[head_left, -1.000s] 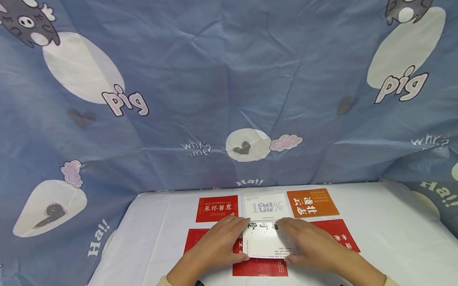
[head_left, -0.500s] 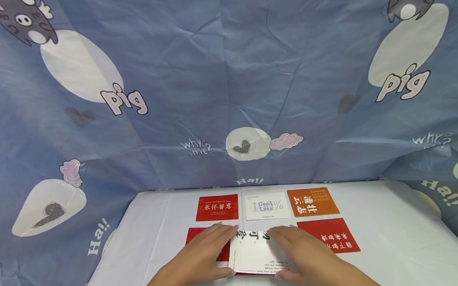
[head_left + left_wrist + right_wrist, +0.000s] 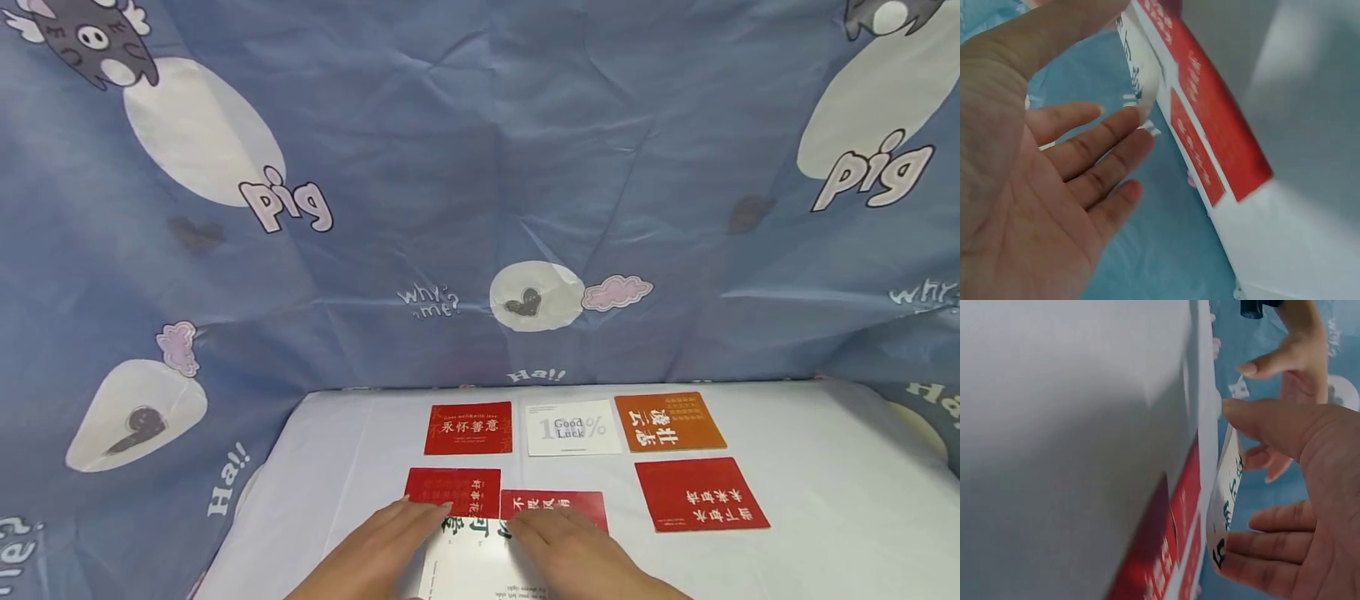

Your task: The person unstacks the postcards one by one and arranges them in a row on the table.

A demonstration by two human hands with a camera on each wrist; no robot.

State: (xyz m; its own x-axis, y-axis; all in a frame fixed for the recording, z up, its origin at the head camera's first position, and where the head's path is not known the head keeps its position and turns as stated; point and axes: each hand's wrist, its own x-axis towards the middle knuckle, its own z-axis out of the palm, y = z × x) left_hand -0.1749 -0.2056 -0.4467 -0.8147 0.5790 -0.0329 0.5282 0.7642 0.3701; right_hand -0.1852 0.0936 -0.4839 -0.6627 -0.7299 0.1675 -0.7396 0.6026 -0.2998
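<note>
A white card (image 3: 476,567) with large dark characters along its far edge is held between both hands, near the bottom of the head view. My left hand (image 3: 375,550) grips its left side, fingertips at the far corner. On the opposite side, my right hand (image 3: 581,554) holds it with fingertips at the far right corner. The left wrist view shows the white card (image 3: 1138,56) tilted above the table, between the thumb and fingers. Right behind it lie two red cards, one on the left (image 3: 453,487) and one in the middle (image 3: 562,502), partly overlapped by hands.
A red card (image 3: 468,427), a white "Good Luck" card (image 3: 573,427) and an orange card (image 3: 670,421) form the back row. Another red card (image 3: 701,496) lies at the right. The white table (image 3: 810,450) ends at a blue pig-print cloth (image 3: 420,208).
Both hands have drawn the white card toward the person and to the left. The two red cards it partly covered now show more. The head view has shifted slightly.
</note>
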